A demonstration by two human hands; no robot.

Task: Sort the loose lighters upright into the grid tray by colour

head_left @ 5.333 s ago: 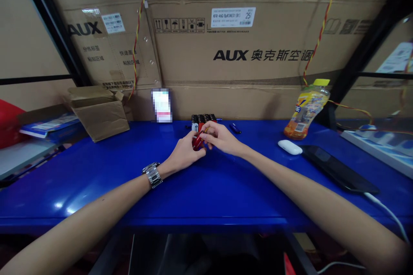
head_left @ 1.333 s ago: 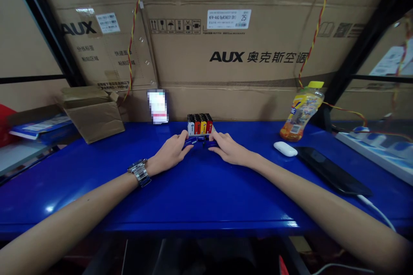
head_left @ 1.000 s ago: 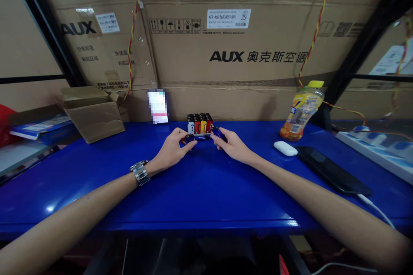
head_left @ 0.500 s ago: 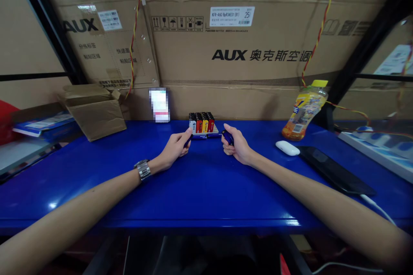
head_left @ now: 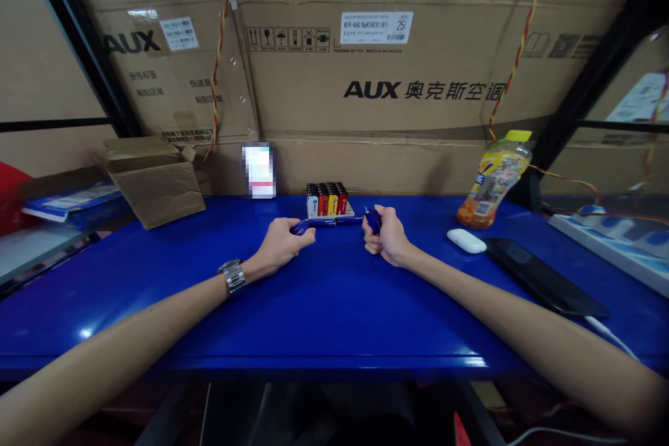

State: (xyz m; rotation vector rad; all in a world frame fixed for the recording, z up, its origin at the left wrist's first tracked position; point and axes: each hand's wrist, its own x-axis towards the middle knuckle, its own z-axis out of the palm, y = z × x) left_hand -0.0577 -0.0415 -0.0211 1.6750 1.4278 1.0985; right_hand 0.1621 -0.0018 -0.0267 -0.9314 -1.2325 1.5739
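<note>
My left hand (head_left: 282, 242) is closed around a dark blue lighter (head_left: 300, 227), held low over the table with its end showing past the fingers. A second dark blue lighter (head_left: 373, 221) stands upright in my right hand (head_left: 387, 235), fingers wrapped round it and a small bluish glint at its top. Between the hands and a little behind them is a block of lighters (head_left: 328, 203) in white, red and yellow, with black tops. Dark blue lighters (head_left: 321, 222) lie end to end along its front.
A lit phone (head_left: 260, 171) leans against the large carton (head_left: 418, 118) behind the blue table (head_left: 334, 306). On the left is an open cardboard box (head_left: 162, 191). To the right are a drink bottle (head_left: 491, 185), a white earbud case (head_left: 466, 241), a black phone (head_left: 543, 279) and a power strip (head_left: 617, 251).
My left hand has turned and drawn back slightly left, its thumb lowered from the lighter's top. The right thumb has shifted on its lighter, and a bluish glint now shows there.
</note>
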